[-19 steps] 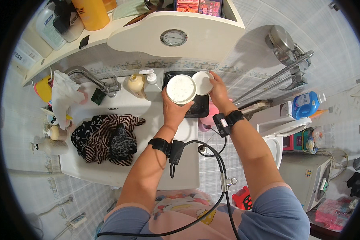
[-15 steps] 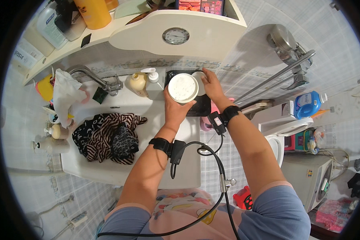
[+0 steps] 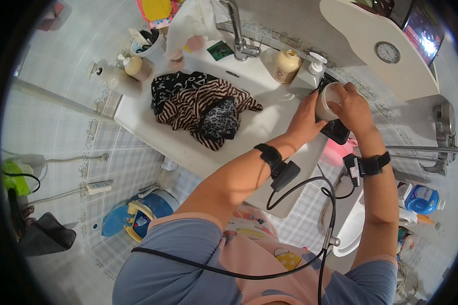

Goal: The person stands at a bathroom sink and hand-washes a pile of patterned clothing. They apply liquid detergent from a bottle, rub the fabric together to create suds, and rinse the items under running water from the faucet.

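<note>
Spreading across the middle of your view, the white washbasin (image 3: 275, 127) is the biggest thing before you. At the upper right juts the cream front of a shelf (image 3: 361, 38). Inside the basin lies a crumpled heap of dark patterned clothes (image 3: 201, 112), part of it striped. At the basin's far edge stands a metal tap (image 3: 237, 38). Your right hand (image 3: 354, 108) is bent over the top of a white tub (image 3: 324, 104), fingers drawn in; I cannot tell whether that grip holds anything. Your left hand (image 3: 305, 119) has its grip wrapped around the tub's left side, thumb toward you. You have the tub over a black tray (image 3: 336, 133), but whether it rests there is hidden. Just left of the tub stands a clear pump bottle (image 3: 313, 73), with a yellowish bottle (image 3: 287, 67) beside it. Near the tap you have a dark green packet (image 3: 220, 51), and on the shelf front a small round clock (image 3: 388, 52).
</note>
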### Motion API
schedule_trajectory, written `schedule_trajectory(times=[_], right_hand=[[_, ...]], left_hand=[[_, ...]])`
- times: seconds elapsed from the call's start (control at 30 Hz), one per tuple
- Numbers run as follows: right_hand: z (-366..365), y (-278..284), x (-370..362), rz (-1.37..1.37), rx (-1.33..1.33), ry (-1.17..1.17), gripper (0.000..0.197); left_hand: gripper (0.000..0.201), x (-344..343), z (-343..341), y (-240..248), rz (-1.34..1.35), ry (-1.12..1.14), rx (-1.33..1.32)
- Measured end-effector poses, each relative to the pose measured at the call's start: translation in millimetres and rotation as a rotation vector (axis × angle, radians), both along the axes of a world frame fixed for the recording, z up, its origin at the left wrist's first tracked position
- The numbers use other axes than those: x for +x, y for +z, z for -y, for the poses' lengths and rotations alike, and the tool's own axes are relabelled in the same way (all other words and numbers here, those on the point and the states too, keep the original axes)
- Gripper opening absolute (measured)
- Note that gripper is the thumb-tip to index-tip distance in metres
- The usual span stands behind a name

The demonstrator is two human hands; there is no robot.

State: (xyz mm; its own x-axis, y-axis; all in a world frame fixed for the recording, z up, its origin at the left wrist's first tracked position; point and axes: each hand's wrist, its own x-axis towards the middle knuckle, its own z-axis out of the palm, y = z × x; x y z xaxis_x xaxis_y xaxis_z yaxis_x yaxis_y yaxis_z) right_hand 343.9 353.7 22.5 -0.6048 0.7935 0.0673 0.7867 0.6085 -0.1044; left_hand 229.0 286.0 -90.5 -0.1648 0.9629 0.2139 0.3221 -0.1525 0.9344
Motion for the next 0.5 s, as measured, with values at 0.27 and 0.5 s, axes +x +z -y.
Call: schedule_trajectory(times=[0.27,0.5], right_hand=[[-34.1,-20.9,18.0,-0.055,-0.044,0.081,0.022],[-37.8,-17.4,28.3,-0.673,-0.596,-0.358,0.015]], left_hand=[[0.040,-140.8,76.5,-63.0,-0.232,0.289,0.008],[0.062,-250.8,104.3,-83.3,-0.597,0.365,-0.661]])
